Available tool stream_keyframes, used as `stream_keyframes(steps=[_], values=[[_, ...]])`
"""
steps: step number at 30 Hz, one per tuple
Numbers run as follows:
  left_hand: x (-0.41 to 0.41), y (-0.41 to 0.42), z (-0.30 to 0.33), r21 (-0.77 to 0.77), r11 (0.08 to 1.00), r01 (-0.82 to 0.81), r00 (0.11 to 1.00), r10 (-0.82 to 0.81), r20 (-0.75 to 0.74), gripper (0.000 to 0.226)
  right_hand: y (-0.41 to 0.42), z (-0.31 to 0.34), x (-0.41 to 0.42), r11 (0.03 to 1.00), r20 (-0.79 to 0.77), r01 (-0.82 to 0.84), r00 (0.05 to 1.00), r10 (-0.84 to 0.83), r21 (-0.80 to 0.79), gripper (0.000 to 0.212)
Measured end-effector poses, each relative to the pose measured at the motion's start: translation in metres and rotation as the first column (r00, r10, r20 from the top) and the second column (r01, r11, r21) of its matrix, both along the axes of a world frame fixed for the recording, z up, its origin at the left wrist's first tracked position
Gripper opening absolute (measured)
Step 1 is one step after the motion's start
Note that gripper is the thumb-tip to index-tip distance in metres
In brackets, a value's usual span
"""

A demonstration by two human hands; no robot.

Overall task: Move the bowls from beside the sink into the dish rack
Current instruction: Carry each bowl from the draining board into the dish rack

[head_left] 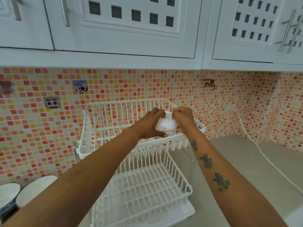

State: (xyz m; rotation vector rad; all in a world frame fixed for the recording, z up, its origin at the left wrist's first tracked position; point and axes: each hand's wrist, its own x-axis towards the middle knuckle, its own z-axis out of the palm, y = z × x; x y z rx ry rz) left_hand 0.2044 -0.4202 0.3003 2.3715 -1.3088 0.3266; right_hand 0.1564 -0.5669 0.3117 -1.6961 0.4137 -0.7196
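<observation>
Scene: A person stands at a grey kitchen counter [246, 169], both bare arms reaching out to a white two-tier dish rack [134, 177] set against a pink, orange and yellow mosaic wall [41, 131].
Bowl in hand: A small white bowl [165, 126] with printed writing and a cartoon figure on its side is held upside down, over the front edge of the rack's upper tier.
Left hand [150, 123]: Grasping the bowl's left side, fingers spread around it.
Right hand [183, 117]: Gripping the bowl's right side and upturned base; the forearm carries dark tattoos.
Lower tier: Holds no dishes.
Waiting bowls: A blue-patterned bowl [8, 197] and a plain white bowl [32, 189] sit at the lower left, partly cut off.
Above: White cabinets [131, 30] with square cut-outs.
</observation>
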Motion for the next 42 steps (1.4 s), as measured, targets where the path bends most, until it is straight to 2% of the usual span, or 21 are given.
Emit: stream_keyframes(steps=[4,7,12,16,19,22,25,28,30,33,37,39,41,42], values=[[-0.001,-0.001,0.001,-0.027,1.0,-0.002,0.996,0.0,-0.086,0.068,-0.002,0.001,0.003,0.999,-0.094,0.044,0.995,-0.041,0.026,0.02],[0.0,0.0,-0.001,-0.062,0.998,-0.011,0.991,0.002,-0.136,0.069,0.0,0.005,0.005,0.996,-0.133,0.068,0.989,-0.059,0.061,0.025],[0.0,0.001,-0.002,-0.072,0.997,-0.011,0.983,-0.002,-0.182,0.069,0.004,0.007,0.006,0.997,-0.159,0.077,0.985,-0.07,0.033,0.025],[-0.011,0.005,0.008,-0.055,0.998,0.019,0.962,-0.033,-0.271,0.066,0.002,0.005,-0.003,0.982,-0.127,0.145,0.979,-0.16,-0.119,0.022],[-0.015,0.028,0.024,-0.137,0.99,-0.011,0.957,-0.03,-0.288,0.061,0.019,0.009,-0.017,0.921,0.028,0.214,0.976,-0.217,-0.327,0.026],[-0.015,0.073,0.038,-0.246,0.966,-0.081,0.968,0.017,-0.249,0.055,0.054,0.02,-0.019,0.916,0.192,0.163,0.977,-0.097,-0.367,0.026],[-0.014,0.137,0.044,-0.352,0.916,-0.19,0.959,0.097,-0.265,0.048,0.117,0.035,-0.01,0.95,0.266,-0.02,0.958,0.108,-0.313,0.021],[-0.012,0.215,0.038,-0.45,0.807,-0.384,0.904,0.229,-0.361,0.043,0.199,0.047,-0.006,0.943,0.316,-0.239,0.898,0.305,-0.231,0.019],[-0.012,0.272,0.026,-0.472,0.712,-0.52,0.839,0.322,-0.439,0.04,0.254,0.047,-0.006,0.9,0.316,-0.373,0.846,0.429,-0.224,0.02],[-0.019,0.355,-0.009,-0.412,0.614,-0.673,0.726,0.44,-0.529,0.039,0.329,0.03,-0.001,0.801,0.257,-0.56,0.759,0.599,-0.213,0.018],[-0.034,0.432,-0.076,-0.268,0.45,-0.852,0.504,0.568,-0.65,0.035,0.405,-0.022,0.022,0.639,0.033,-0.762,0.64,0.768,-0.102,0.018],[-0.037,0.459,-0.111,-0.122,0.372,-0.92,0.323,0.546,-0.773,0.052,0.43,-0.06,0.041,0.604,-0.1,-0.796,0.604,0.791,-0.029,0.018],[-0.043,0.481,-0.144,0.121,0.338,-0.933,0.031,0.411,-0.911,0.071,0.447,-0.103,0.061,0.624,-0.238,-0.779,0.596,0.767,0.061,0.019],[-0.046,0.49,-0.161,0.215,0.344,-0.914,-0.09,0.344,-0.935,0.076,0.451,-0.125,0.069,0.648,-0.303,-0.754,0.596,0.744,0.107,0.025]])
